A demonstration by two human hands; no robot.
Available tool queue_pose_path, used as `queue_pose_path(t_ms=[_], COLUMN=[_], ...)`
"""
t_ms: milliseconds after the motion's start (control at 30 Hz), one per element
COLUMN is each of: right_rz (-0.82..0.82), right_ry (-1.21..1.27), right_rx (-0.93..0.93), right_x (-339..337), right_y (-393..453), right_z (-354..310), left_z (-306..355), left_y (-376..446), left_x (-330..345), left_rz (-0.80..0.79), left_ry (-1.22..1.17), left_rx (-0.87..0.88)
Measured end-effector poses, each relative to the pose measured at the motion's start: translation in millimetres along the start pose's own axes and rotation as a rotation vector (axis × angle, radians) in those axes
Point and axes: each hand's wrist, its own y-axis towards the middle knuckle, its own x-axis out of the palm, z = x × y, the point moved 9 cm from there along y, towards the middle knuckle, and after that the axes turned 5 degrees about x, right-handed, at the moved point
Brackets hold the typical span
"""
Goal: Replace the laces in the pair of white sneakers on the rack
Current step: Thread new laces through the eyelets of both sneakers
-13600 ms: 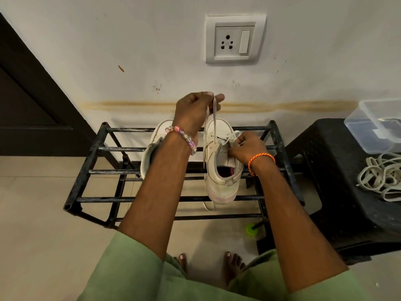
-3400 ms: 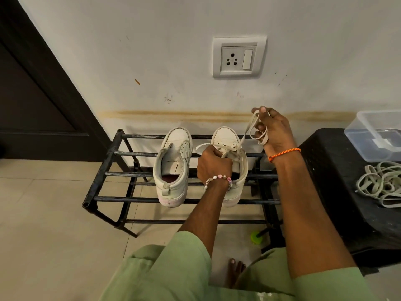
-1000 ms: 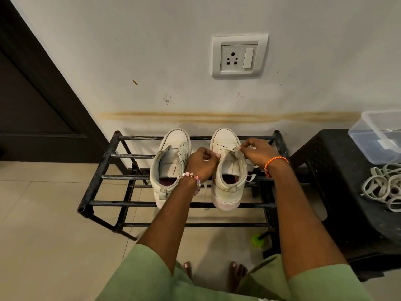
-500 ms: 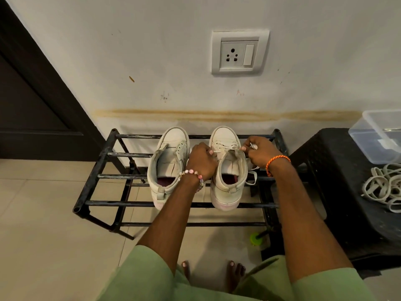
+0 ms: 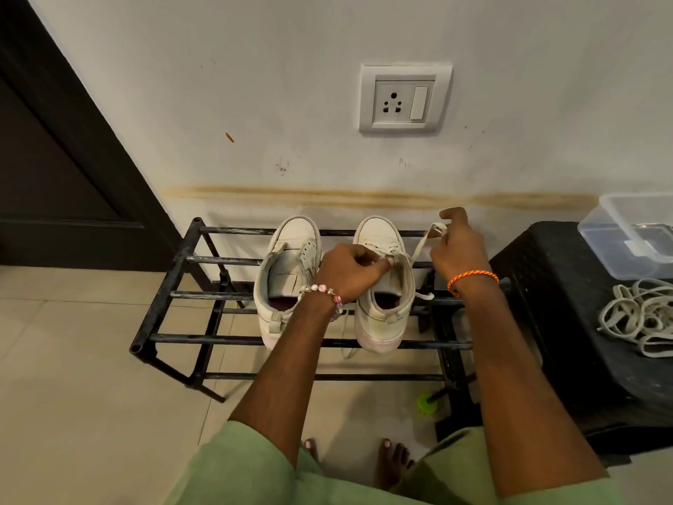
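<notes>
Two white sneakers stand side by side on a black metal rack (image 5: pixel 171 286), toes toward the wall. The left sneaker (image 5: pixel 287 271) has no lace in it. The right sneaker (image 5: pixel 382 297) has a white lace (image 5: pixel 418 246) partly through its eyelets. My left hand (image 5: pixel 349 267) grips the right sneaker at its left eyelet edge, fingers curled over the tongue area. My right hand (image 5: pixel 459 246) pinches the lace's free end and holds it up and to the right of the shoe, the lace stretched taut. Another lace end (image 5: pixel 424 296) lies over the sneaker's right side.
A black plastic stool (image 5: pixel 568 322) stands right of the rack, bearing a heap of loose white laces (image 5: pixel 644 318) and a clear plastic box (image 5: pixel 633 235). A wall socket (image 5: pixel 404 98) is above. A dark door (image 5: pixel 54 158) is at left. My bare feet (image 5: pixel 391 461) rest on the tiled floor.
My right hand has moved up and to the right from the shoe's eyelets, drawing the lace out taut. My left hand stays on the right sneaker.
</notes>
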Motion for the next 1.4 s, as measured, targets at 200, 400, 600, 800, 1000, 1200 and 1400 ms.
queue_pose_path(t_ms=[200, 400, 600, 800, 1000, 1200, 1400], right_rz=[0.000, -0.260, -0.368, -0.133, -0.071, 0.012, -0.043], right_ry=[0.026, 0.543, 0.614, 0.519, 0.108, -0.269, -0.235], right_rx=[0.024, 0.488, 0.494, 0.243, -0.048, -0.078, -0.040], right_x=[2, 33, 38, 16, 24, 42, 56], right_y=[-5, -10, -15, -2, -20, -28, -25], right_z=[2, 32, 35, 21, -28, -37, -27], left_z=[15, 8, -2, -8, -13, -23, -28], left_y=[-6, -4, 1, 4, 2, 0, -1], left_x=[-3, -4, -1, 0, 0, 2, 0], left_rz=[0.048, 0.039, 0.015, -0.047, -0.104, -0.088, -0.097], left_ry=[0.141, 0.065, 0.005, -0.068, -0.211, -0.396, -0.482], left_rx=[0.078, 0.040, 0.001, -0.058, -0.197, -0.360, -0.399])
